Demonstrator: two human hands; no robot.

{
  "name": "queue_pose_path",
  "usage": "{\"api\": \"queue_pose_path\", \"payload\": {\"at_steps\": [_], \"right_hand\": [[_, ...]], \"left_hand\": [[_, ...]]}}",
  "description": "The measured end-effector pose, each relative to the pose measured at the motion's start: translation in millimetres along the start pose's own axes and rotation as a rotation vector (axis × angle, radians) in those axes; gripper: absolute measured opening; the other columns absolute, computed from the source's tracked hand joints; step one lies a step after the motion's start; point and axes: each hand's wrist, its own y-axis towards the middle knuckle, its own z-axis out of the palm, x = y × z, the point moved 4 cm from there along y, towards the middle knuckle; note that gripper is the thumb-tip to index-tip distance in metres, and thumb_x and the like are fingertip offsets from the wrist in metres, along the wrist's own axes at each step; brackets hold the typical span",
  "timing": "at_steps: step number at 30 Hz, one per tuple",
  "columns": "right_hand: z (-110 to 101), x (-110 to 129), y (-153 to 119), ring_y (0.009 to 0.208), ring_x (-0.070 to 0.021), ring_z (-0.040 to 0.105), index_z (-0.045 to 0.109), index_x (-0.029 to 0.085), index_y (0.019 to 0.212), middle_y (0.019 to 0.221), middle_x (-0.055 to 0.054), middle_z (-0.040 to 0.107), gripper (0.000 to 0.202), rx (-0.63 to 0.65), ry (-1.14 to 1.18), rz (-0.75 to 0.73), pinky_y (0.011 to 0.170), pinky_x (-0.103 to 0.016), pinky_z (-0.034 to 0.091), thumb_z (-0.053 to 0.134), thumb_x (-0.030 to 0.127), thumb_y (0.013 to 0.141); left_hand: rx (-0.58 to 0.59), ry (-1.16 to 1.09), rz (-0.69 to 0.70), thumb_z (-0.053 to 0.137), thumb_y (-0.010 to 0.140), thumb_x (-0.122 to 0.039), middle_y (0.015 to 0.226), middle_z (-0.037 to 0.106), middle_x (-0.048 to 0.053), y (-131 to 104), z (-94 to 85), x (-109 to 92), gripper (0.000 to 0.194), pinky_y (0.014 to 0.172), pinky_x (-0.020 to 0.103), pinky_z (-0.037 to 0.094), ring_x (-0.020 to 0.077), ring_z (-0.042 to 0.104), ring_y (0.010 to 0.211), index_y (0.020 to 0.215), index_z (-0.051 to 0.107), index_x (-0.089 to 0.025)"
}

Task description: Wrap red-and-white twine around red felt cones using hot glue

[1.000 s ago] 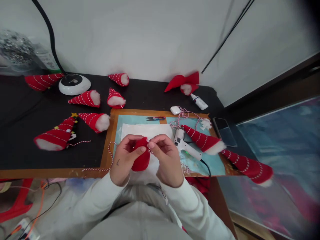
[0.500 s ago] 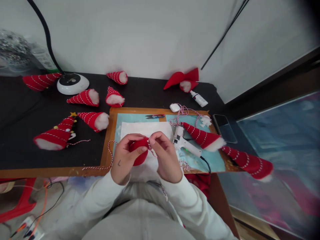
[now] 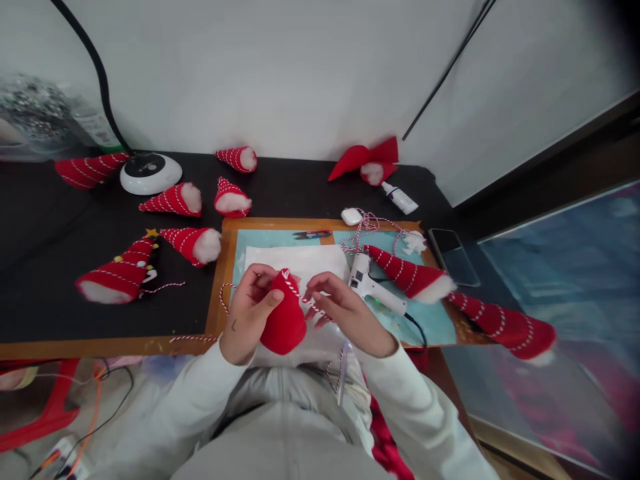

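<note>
My left hand (image 3: 249,313) grips a red felt cone (image 3: 284,323) by its left side, over a white sheet (image 3: 320,260). A red-and-white twisted cord (image 3: 294,290) runs from the cone's tip across its upper part toward my right hand (image 3: 349,312). The fingers of my right hand are curled around that cord, just right of the cone. The cone's lower part is plain red. To the right of my right hand lies a white glue gun (image 3: 373,287), beside a cord-wrapped red cone (image 3: 410,273).
Small snips (image 3: 313,235), tangled cord (image 3: 370,223) and a white case (image 3: 351,216) lie behind the sheet. Several stuffed red cones stand left, near a lamp base (image 3: 150,175) and a decorated cone (image 3: 117,273). A phone (image 3: 454,259) and a small bottle (image 3: 400,199) lie right.
The red cone has turned, and its tip and more of its body now show. My right hand has moved right, away from the tip, with the cord stretched between.
</note>
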Motion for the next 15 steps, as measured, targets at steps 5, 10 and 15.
{"api": "queue_pose_path", "payload": {"at_steps": [5, 10, 15], "right_hand": [[-7, 23, -20, 0.061, -0.0148, 0.063, 0.063, 0.023, 0.081, 0.068, 0.001, 0.070, 0.019, -0.098, -0.712, -0.134, 0.061, -0.027, 0.044, 0.051, 0.028, 0.095], [24, 40, -39, 0.060, -0.0150, 0.070, 0.069, 0.027, 0.085, 0.071, 0.004, 0.076, 0.018, -0.063, -0.648, -0.401, 0.057, -0.026, 0.049, 0.056, 0.029, 0.098], [28, 68, -61, 0.083, -0.0224, 0.075, 0.071, 0.028, 0.091, 0.080, 0.001, 0.079, 0.008, -0.455, -0.873, -0.862, 0.076, -0.034, 0.057, 0.069, 0.020, 0.090]], "left_hand": [[-0.075, 0.086, 0.210, 0.084, 0.075, -0.034, 0.102, 0.073, 0.005, 5, -3.6, -2, 0.037, 0.083, 0.031, 0.057, 0.0209, 0.072, 0.098, 0.095, 0.055, -0.023], [-0.112, 0.137, 0.253, 0.082, 0.077, -0.028, 0.103, 0.072, 0.003, 11, -3.1, -5, 0.036, 0.086, 0.030, 0.053, 0.0168, 0.069, 0.096, 0.090, 0.049, -0.023], [-0.072, 0.067, 0.090, 0.080, 0.077, -0.047, 0.102, 0.072, 0.002, 11, 0.4, -3, 0.044, 0.086, 0.036, 0.054, 0.0197, 0.071, 0.094, 0.088, 0.043, -0.025]]}}
